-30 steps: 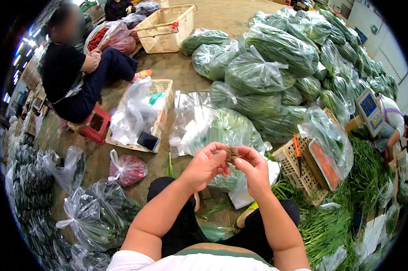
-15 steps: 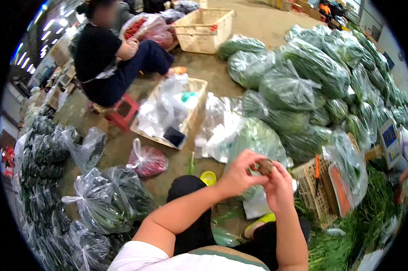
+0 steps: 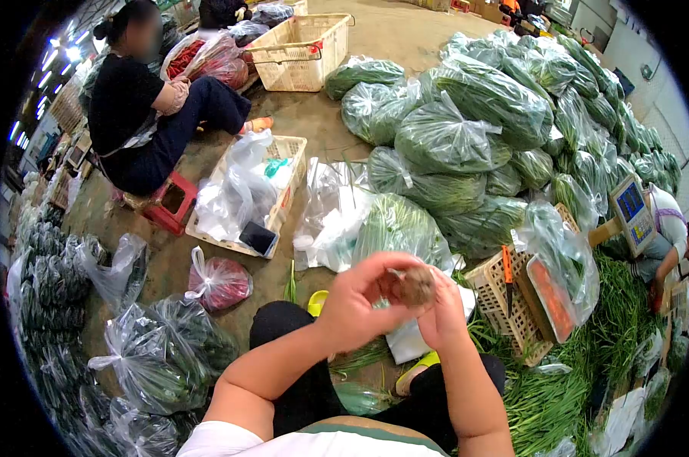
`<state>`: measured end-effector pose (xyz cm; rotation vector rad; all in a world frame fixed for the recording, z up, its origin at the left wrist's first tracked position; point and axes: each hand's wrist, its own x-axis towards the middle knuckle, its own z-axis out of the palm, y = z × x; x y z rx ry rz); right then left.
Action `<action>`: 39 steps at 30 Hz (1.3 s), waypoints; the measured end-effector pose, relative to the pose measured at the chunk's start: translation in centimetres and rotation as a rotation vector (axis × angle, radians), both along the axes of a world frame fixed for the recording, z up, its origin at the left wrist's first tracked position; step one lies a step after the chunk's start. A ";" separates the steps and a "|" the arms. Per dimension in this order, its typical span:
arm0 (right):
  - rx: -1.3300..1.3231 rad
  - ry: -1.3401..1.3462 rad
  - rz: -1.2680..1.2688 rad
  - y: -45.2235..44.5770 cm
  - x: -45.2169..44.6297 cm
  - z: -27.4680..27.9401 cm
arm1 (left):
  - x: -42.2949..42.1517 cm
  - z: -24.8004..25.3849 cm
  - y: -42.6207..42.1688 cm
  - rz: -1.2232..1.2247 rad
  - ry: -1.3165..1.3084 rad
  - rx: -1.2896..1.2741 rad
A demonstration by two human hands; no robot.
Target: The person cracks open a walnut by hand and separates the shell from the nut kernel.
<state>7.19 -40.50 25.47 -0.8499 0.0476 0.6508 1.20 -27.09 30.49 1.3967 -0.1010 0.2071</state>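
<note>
A small, roundish, brownish-grey thing [image 3: 417, 287] is held up between my two hands in front of my knees; its kind is unclear. My left hand [image 3: 357, 298], somewhat blurred, curls around its left side with thumb and fingers. On the other side, my right hand [image 3: 442, 311] grips it, the fingers partly hidden behind it. Beneath and beyond the hands lie a clear bag of green leafy vegetables [image 3: 402, 228] and white plastic sheets [image 3: 409, 340].
Bagged greens [image 3: 451, 137] are heaped ahead right. A crate with an orange-handled knife [image 3: 507, 278] and a scale [image 3: 632, 213] stand right, beside loose greens [image 3: 550, 404]. Left are a red-filled bag [image 3: 221, 283], a crate with a phone [image 3: 257, 238], and a seated person [image 3: 142, 99].
My hands have come nearer and slightly left with the small thing, my left hand now curled wider around it. The view has shifted right, so a person beyond the scale shows.
</note>
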 end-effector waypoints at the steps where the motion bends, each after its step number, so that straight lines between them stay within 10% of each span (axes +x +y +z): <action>1: 0.003 -0.012 0.003 -0.1 -0.1 -0.4 | -0.3 1.6 -0.4 -0.107 -0.041 -0.147; 8: -0.022 0.009 0.076 -0.5 0.1 -1.2 | -2.2 10.0 0.0 -0.572 -0.707 0.151; 17: -0.011 0.026 0.115 -1.0 -0.4 -0.8 | -1.3 9.2 -2.0 -0.635 -0.864 -0.401; 21: -0.034 0.024 0.131 -0.7 -0.5 -0.7 | -0.1 8.1 -3.3 -0.713 -1.379 -0.501; 27: -0.056 0.040 0.121 -0.3 -0.3 -0.9 | -2.8 10.1 0.5 -0.863 -0.650 -0.449; 36: -0.073 0.037 0.150 0.1 -0.7 -1.5 | 0.5 8.9 -0.3 -0.794 -1.423 -0.369; 39: -0.071 0.040 0.156 0.2 -0.8 -1.6 | -0.9 10.7 1.1 -0.962 -0.761 -0.270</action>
